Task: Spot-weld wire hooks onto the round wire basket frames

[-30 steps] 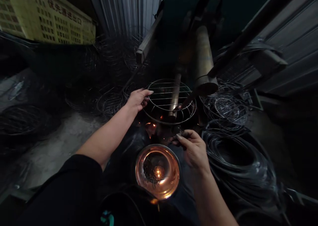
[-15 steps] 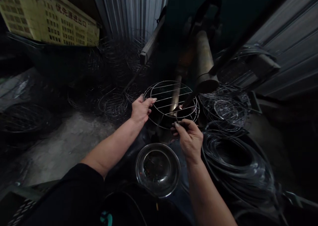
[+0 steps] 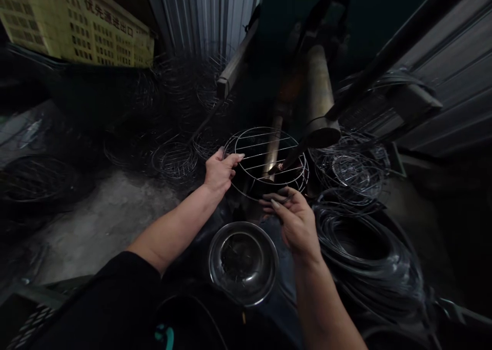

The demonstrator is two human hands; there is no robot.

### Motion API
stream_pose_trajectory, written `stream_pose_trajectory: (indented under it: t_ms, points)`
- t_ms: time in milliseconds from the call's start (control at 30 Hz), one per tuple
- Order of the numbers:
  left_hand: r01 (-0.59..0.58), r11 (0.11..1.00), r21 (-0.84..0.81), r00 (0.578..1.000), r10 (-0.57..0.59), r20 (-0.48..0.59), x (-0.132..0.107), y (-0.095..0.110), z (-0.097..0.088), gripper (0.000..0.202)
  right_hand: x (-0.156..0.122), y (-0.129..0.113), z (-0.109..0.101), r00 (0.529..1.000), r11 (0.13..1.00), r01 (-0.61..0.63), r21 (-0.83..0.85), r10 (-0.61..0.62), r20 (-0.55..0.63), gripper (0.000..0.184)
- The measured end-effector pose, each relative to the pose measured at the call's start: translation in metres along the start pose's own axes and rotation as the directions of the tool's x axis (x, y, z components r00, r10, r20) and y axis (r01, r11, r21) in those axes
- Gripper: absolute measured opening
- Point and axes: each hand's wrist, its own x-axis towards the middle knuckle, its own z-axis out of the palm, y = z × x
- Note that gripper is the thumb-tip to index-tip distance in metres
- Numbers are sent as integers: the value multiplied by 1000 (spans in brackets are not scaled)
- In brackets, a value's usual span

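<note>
A round wire rack (image 3: 265, 158), two rings with parallel bars across the upper one, is held level at the welding machine. My left hand (image 3: 220, 173) grips its left rim between thumb and fingers. Just below the rack's front right edge is my right hand (image 3: 295, 219), thumb against the fingers and apart from the rack. Something thin and dark may lie between those fingertips, too dim to make out. A lower metal electrode bar (image 3: 272, 150) shows through the bars, with a copper-coloured tip (image 3: 280, 167) beside it. Below my hands sits a shiny metal bowl (image 3: 244, 263) with thin dark pieces inside.
Above the rack's right side juts a thick metal cylinder (image 3: 321, 94). Coiled wire (image 3: 361, 237) lies at the right, below a pile of wire racks (image 3: 349, 170). More wire racks (image 3: 175, 160) stand at the left. A yellow crate (image 3: 107, 32) is at upper left.
My right hand has drawn back slightly down and right from the rack's front edge, its fingers now more stretched. The orange glints in the bowl are gone. My left hand keeps its grip.
</note>
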Motion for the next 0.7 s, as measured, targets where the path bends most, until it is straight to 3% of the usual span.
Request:
stream_pose_trajectory:
  t_ms: [333,567,700]
  points:
    - [45,998,-33,999,-46,-13,-7,0,2,59,-27,-6,1,934,940,-338,40,330,137,51]
    - [43,998,-39,999,-44,-12,-7,-2,1,62,-36,1,1,903,904,-427,29,425,67,44]
    - [30,999,-45,1000,-30,1,-6,-3,0,58,-36,4,1,910,911,-411,17,410,59,39]
